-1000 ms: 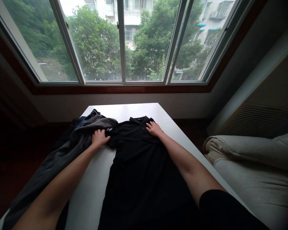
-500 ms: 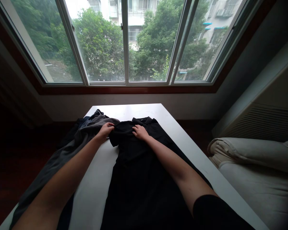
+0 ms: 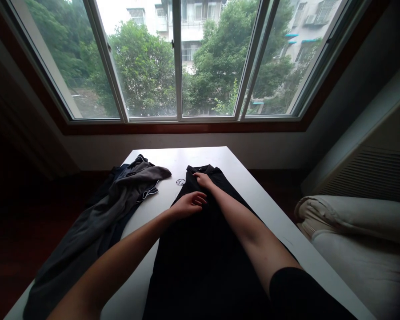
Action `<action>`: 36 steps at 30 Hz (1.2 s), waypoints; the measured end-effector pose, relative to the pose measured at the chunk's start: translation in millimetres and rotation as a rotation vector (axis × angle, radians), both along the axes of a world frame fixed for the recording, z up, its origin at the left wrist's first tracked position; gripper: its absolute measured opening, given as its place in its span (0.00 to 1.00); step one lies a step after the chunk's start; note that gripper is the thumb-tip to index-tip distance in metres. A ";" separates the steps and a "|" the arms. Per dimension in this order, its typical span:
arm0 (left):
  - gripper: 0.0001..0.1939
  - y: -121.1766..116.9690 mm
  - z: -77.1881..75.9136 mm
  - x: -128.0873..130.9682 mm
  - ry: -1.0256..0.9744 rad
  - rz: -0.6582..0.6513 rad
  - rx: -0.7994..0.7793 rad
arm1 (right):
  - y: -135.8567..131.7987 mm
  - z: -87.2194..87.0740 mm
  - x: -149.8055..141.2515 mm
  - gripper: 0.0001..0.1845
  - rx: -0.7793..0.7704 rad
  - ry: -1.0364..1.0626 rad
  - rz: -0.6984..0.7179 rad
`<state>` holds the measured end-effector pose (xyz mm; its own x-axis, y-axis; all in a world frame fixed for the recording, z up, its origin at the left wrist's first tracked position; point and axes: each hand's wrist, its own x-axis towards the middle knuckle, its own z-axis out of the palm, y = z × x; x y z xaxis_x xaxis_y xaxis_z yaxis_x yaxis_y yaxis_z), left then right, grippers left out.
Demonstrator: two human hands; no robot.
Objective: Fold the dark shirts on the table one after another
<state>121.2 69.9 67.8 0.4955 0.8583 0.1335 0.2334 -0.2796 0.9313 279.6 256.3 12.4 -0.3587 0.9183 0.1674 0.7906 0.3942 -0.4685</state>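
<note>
A black collared shirt (image 3: 186, 262) lies lengthwise on the white table, its collar (image 3: 200, 169) toward the window. My left hand (image 3: 190, 203) rests over the upper middle of the shirt, fingers apart and slightly curled, with no cloth visibly gripped. Just beyond it, my right hand (image 3: 204, 179) lies on the shirt below the collar, its fingers extended on the fabric. The left sleeve is folded inward, and the dark cloth hides its outline. Both forearms cover parts of the shirt.
Grey and navy clothes (image 3: 120, 191) with white piping lie heaped along the left edge of the white table (image 3: 180, 155). A small round dark-and-white mark (image 3: 180, 182) shows beside the shirt. A cream padded seat (image 3: 360, 222) stands at right, and a window (image 3: 176, 66) is ahead.
My left hand has carried the shirt's left sleeve rightward onto the body and let it go. My right hand stays near the collar. The round mark on the table is now uncovered.
</note>
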 end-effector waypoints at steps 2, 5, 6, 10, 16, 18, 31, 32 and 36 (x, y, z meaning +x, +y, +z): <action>0.21 -11.2 -2.7 0.8 0.135 -0.019 0.110 | 1.6 6.5 6.3 0.23 -0.030 0.073 -0.083; 0.14 -17.9 -2.2 -10.7 0.379 0.166 0.328 | -7.3 15.2 4.3 0.18 -0.001 0.084 -0.193; 0.12 -17.6 -3.0 -16.9 0.462 0.229 0.368 | -13.4 16.8 0.1 0.19 0.030 0.046 -0.190; 0.11 -10.1 -15.6 -44.2 0.719 0.447 0.389 | -41.9 15.4 -26.2 0.27 0.058 -0.174 -0.084; 0.15 -2.6 -38.2 -67.1 0.882 0.537 0.156 | -38.1 11.2 -40.0 0.13 -0.020 -0.185 -0.177; 0.11 -3.5 -42.5 -69.3 0.896 0.526 0.137 | -23.0 13.0 -33.9 0.11 -0.093 -0.013 -0.271; 0.18 -13.5 -46.0 -85.6 0.935 0.564 0.112 | 14.1 -7.7 -2.8 0.25 -0.334 0.555 -0.196; 0.16 -15.6 -44.4 -83.5 0.930 0.535 0.129 | 12.7 -8.1 -4.0 0.25 -0.308 0.506 -0.170; 0.10 -20.3 -38.2 -78.5 0.816 0.523 0.183 | 5.9 -0.9 -14.8 0.29 -0.106 0.239 -0.120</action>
